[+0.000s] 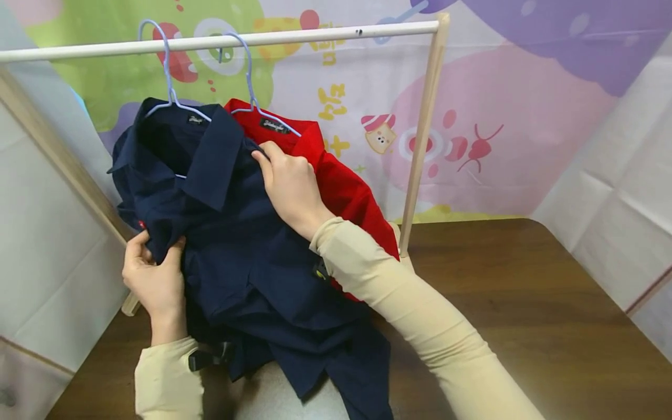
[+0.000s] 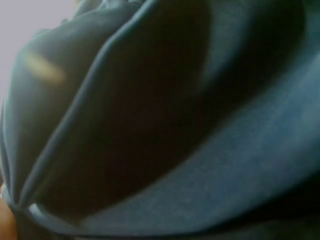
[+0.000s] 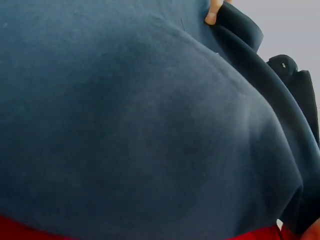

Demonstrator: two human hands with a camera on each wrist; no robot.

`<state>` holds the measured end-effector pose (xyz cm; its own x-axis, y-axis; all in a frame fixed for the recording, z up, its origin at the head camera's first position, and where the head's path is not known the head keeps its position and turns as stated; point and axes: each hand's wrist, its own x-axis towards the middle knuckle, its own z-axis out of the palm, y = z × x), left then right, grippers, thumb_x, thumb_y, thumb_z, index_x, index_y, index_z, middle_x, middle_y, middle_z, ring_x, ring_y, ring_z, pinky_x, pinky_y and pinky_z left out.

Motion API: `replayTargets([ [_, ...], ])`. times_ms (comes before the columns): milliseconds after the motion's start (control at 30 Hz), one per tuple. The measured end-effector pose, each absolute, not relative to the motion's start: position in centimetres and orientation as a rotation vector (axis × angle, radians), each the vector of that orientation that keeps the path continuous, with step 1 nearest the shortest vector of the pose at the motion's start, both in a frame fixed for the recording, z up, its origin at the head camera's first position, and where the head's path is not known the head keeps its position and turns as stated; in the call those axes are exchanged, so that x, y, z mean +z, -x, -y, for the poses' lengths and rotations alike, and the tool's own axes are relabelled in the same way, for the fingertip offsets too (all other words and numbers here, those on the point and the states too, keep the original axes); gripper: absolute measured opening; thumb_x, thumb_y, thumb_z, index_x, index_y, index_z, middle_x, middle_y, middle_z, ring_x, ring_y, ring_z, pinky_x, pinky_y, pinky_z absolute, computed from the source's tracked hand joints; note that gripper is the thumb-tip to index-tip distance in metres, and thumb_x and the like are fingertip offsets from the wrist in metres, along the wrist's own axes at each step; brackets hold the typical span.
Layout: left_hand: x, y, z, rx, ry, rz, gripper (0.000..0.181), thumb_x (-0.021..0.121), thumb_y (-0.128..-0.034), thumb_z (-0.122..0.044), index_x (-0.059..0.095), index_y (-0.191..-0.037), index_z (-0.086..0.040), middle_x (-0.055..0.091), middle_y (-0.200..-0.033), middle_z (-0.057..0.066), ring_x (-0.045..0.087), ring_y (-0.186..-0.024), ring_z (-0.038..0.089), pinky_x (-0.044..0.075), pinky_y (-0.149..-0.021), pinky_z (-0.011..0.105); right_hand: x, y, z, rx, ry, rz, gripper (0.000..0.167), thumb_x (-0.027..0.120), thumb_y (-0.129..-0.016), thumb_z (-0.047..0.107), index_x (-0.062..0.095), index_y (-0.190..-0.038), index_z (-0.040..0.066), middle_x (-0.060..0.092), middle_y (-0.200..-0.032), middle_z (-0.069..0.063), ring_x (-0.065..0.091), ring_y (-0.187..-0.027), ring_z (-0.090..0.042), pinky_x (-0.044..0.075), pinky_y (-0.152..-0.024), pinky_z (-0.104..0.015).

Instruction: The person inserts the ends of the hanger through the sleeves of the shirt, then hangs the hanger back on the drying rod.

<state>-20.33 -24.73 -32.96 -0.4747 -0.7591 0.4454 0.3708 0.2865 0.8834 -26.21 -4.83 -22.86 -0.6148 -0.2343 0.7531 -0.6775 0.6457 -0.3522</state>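
Observation:
A navy blue shirt (image 1: 220, 233) with a collar hangs on a light blue hanger (image 1: 168, 64) from the white rail. My left hand (image 1: 154, 280) pinches the shirt's front at the left, beside a small red spot on the cloth. At the shirt's shoulder, my right hand (image 1: 291, 184) pinches the fabric between thumb and fingers. Behind it a red shirt (image 1: 352, 186) hangs on a second light blue hanger (image 1: 249, 70). Dark cloth fills most of the left wrist view. In the right wrist view the navy fabric (image 3: 150, 125) covers nearly everything, with red cloth (image 3: 25, 230) below.
The white rail (image 1: 315, 36) rests on wooden posts, one right post (image 1: 420, 140) and one left post (image 1: 63, 157). Beneath lies a brown wooden table (image 1: 499, 291), its far edge against a cartoon-printed backdrop (image 1: 488, 116). A pale surface (image 1: 278, 396) shows under the shirt's hem.

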Motion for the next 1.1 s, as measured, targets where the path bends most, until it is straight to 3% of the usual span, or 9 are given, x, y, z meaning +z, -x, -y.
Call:
replayTargets([
  [333,-34.7,21.5,25.6,-1.29,-0.477,1.685,0.026,0.071,-0.0718,-0.007,0.064,-0.096,-0.014,0.053,-0.065,-0.022,0.05,-0.065,-0.002,0.036,-0.062,0.015,-24.6,26.0,5.9,0.78,-0.743,2.21,0.021,0.045,-0.095,0.028,0.056,-0.096,0.01,0.051,-0.057,-0.001,0.05,-0.048,-0.011,0.04,-0.049,-0.018],
  [667,-36.9,22.6,26.4,-1.21,-0.568,1.827,0.031,0.067,-0.0728,-0.004,0.061,-0.103,-0.002,0.045,-0.066,-0.026,0.045,-0.071,0.001,0.032,-0.066,0.015,-26.5,26.5,6.2,0.769,-0.738,2.236,0.021,0.045,-0.096,0.029,0.056,-0.098,0.011,0.05,-0.058,0.0,0.055,-0.054,-0.011,0.044,-0.052,-0.019],
  [900,-37.8,22.8,26.6,-1.159,-0.611,1.972,0.035,0.062,-0.0756,-0.005,0.058,-0.11,-0.001,0.053,-0.085,0.008,0.047,-0.085,0.026,0.031,-0.073,0.031,-27.7,26.7,5.7,0.838,-0.754,2.244,0.027,0.049,-0.094,0.031,0.058,-0.111,0.012,0.06,-0.066,0.0,0.058,-0.057,-0.011,0.048,-0.058,-0.019],
  [1100,-38.6,22.9,27.0,-1.177,-0.646,2.04,0.04,0.063,-0.0768,-0.007,0.054,-0.116,-0.002,0.049,-0.088,0.015,0.046,-0.091,0.038,0.032,-0.08,0.043,-28.6,26.9,5.2,0.875,-0.797,2.222,0.028,0.048,-0.094,0.029,0.057,-0.115,0.011,0.064,-0.076,-0.002,0.061,-0.062,-0.011,0.049,-0.061,-0.018],
])
